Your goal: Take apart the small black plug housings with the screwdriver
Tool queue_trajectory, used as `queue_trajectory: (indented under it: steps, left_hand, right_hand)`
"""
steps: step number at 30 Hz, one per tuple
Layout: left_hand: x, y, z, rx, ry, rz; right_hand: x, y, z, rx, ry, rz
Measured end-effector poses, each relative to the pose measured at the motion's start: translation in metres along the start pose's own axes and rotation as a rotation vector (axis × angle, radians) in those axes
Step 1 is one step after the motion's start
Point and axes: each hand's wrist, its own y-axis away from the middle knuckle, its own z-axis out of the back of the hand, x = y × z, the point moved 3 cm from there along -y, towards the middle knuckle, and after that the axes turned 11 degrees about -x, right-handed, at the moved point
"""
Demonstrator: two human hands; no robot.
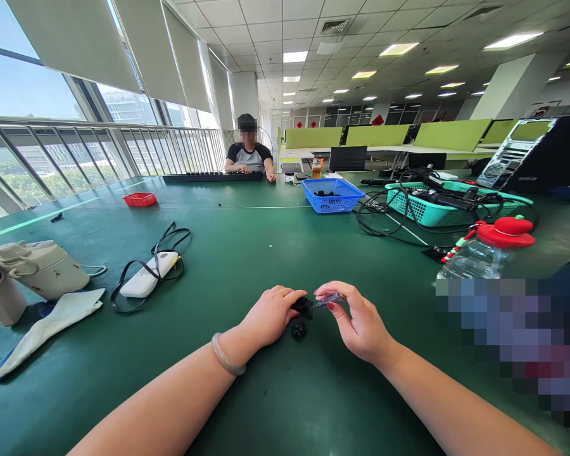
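My left hand (276, 311) is closed around a small black part (304, 307) on the green table, holding it with thumb and fingers. In my right hand (361, 323) is a small screwdriver (330, 300) with a clear purplish handle, pinched between thumb and fingers. Its shaft points left and its tip meets the right side of the black part; whether it sits in a screw I cannot tell. Just below, apart from both hands, lies another small round black piece (299, 330).
A blue basket (335, 204) with black pieces stands ahead, beside a teal basket (437, 214) of cables. A red-capped bottle (489, 253) is at right. On the left are a white device with a strap (145, 278), a bag (52, 269) and a red tray (140, 200). A person (249, 155) sits opposite.
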Motion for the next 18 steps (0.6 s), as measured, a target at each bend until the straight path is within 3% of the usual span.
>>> queue_trajectory:
  steps: [7,12,18]
  left_hand:
    - [0.001,-0.001,-0.001,0.013,-0.016,0.000]
    - [-0.002,0.000,-0.002,0.027,0.006,-0.032]
    - [-0.002,0.000,-0.003,0.012,-0.009,-0.066]
  right_hand:
    - [0.013,-0.003,0.002,-0.014,0.011,0.082]
    - [0.018,-0.003,-0.004,0.042,0.010,0.142]
    - [0.011,-0.002,-0.008,0.101,0.025,0.040]
